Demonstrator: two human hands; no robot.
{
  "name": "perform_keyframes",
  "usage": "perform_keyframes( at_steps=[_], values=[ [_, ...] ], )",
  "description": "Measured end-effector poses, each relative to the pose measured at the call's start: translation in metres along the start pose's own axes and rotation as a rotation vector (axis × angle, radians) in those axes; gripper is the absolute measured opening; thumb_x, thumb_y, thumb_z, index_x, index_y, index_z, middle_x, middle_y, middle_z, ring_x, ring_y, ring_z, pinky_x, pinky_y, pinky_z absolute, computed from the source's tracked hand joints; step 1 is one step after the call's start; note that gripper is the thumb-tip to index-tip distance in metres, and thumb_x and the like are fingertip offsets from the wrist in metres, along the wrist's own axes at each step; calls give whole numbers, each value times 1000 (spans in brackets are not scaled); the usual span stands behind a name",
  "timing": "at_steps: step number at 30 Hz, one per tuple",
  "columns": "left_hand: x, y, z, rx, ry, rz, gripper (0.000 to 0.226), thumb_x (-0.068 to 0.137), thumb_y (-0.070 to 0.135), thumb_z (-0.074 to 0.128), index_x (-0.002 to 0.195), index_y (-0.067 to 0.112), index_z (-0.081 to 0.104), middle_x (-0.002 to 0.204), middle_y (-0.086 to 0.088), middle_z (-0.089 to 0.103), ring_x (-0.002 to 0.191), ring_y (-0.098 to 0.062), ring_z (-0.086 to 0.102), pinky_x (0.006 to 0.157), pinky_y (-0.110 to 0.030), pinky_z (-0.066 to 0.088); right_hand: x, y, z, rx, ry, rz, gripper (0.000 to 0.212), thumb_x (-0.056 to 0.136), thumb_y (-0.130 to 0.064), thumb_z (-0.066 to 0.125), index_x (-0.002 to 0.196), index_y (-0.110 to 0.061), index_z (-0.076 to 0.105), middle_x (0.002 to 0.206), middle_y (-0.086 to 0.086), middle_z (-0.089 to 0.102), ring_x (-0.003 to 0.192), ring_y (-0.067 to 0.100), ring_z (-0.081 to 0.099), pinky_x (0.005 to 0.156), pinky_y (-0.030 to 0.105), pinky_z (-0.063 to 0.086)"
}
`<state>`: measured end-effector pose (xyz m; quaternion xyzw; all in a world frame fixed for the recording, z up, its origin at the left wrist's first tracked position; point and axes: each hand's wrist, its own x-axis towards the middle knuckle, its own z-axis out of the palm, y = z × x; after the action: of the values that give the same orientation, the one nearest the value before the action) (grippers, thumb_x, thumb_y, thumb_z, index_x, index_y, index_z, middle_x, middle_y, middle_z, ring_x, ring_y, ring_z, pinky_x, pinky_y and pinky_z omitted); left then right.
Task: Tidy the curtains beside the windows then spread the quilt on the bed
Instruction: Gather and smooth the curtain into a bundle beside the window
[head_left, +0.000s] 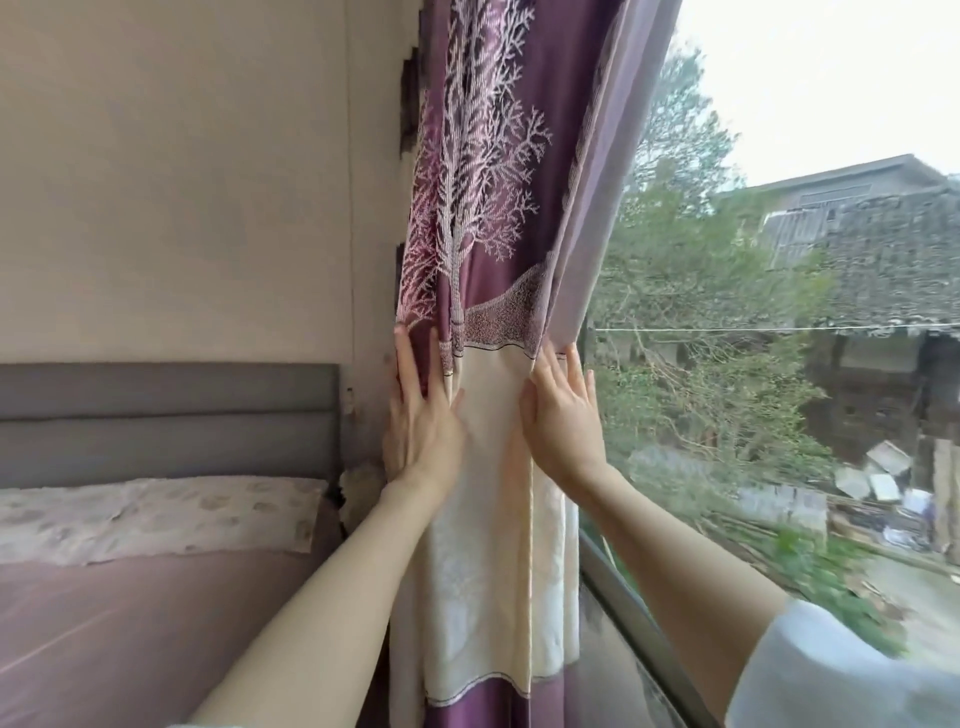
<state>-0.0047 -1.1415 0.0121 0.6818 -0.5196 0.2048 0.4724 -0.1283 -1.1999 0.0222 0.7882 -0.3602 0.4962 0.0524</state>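
A purple curtain (493, 218) with a white tree pattern and a cream band hangs gathered in the corner between the wall and the window (779, 260). My left hand (423, 415) lies flat on the curtain's left folds, fingers spread and pointing up. My right hand (563, 410) presses flat on the curtain's right edge next to the glass, fingers apart. Neither hand closes around the fabric. The bed (130, 623) with a mauve sheet lies at the lower left. No quilt is in view.
A grey padded headboard (166, 415) stands against the beige wall. A patterned pillow (156, 519) lies at the head of the bed. The window sill (639, 629) runs along the lower right. Trees and old buildings show outside.
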Motion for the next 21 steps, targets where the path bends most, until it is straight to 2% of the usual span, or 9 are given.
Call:
perform_keyframes(
  at_steps=[3, 5, 8, 11, 15, 16, 18, 19, 21],
  values=[
    [22, -19, 8, -38, 55, 0, 72, 96, 22, 48, 150, 26, 0, 158, -1, -18, 128, -39, 34, 94, -49, 42, 22, 3, 31, 49, -9, -26, 52, 95, -17, 28, 146, -17, 23, 156, 2, 21, 145, 34, 8, 117, 55, 8],
    [42, -37, 21, -68, 125, 32, 75, 94, 17, 52, 150, 28, 2, 159, -3, -11, 126, -40, 37, 94, -47, 41, 41, 6, 56, 74, -6, -35, 51, 96, -13, 31, 146, -17, 23, 157, 2, 19, 145, 34, 6, 117, 55, 7],
    [76, -66, 41, -29, 265, 91, 84, 90, 16, 60, 142, 43, -1, 159, -9, 6, 115, -43, 42, 90, -49, 44, 72, 8, 94, 117, 17, -52, 51, 96, -10, 31, 146, -14, 24, 157, 4, 18, 145, 35, 6, 117, 53, 8],
    [114, -99, 64, -1, 317, 155, 90, 85, 14, 66, 138, 43, -1, 157, -16, 15, 103, -42, 48, 82, -47, 47, 108, 10, 140, 166, 44, -48, 53, 94, -5, 31, 146, -13, 24, 156, 4, 20, 144, 37, 7, 116, 52, 13],
    [164, -147, 89, 0, 303, 292, 100, 84, 3, 63, 141, 49, -6, 158, -16, -2, 120, -39, 47, 90, -48, 47, 154, 13, 200, 237, 22, -33, 57, 92, -4, 29, 147, -14, 20, 157, 3, 18, 146, 31, 1, 117, 47, 19],
    [176, -159, 92, -21, 273, 299, 99, 88, 7, 59, 140, 52, -11, 159, -6, -10, 122, -36, 48, 92, -48, 48, 165, 14, 215, 256, -1, -20, 58, 92, -4, 28, 147, -14, 17, 157, 4, 17, 146, 29, -1, 117, 46, 19],
    [198, -178, 104, -54, 220, 309, 73, 97, 31, 41, 137, 59, -12, 153, 24, -15, 130, -28, 46, 98, -50, 44, 184, 17, 244, 287, -38, 6, 60, 89, -7, 27, 148, -11, 13, 157, 9, 15, 146, 26, -4, 118, 43, 16],
    [209, -187, 112, -32, 230, 329, 58, 97, 44, 31, 137, 60, -9, 152, 27, -10, 135, -23, 39, 104, -49, 40, 195, 18, 261, 309, -52, 18, 62, 87, -10, 26, 147, -8, 13, 157, 12, 16, 146, 25, -4, 119, 42, 15],
    [222, -199, 125, 20, 237, 349, 52, 95, 58, 26, 134, 65, -7, 156, 20, 5, 140, -13, 27, 112, -43, 32, 207, 21, 282, 362, -74, 32, 65, 81, -15, 25, 145, -5, 17, 155, 16, 19, 145, 26, 4, 117, 45, 17]
  ],
)
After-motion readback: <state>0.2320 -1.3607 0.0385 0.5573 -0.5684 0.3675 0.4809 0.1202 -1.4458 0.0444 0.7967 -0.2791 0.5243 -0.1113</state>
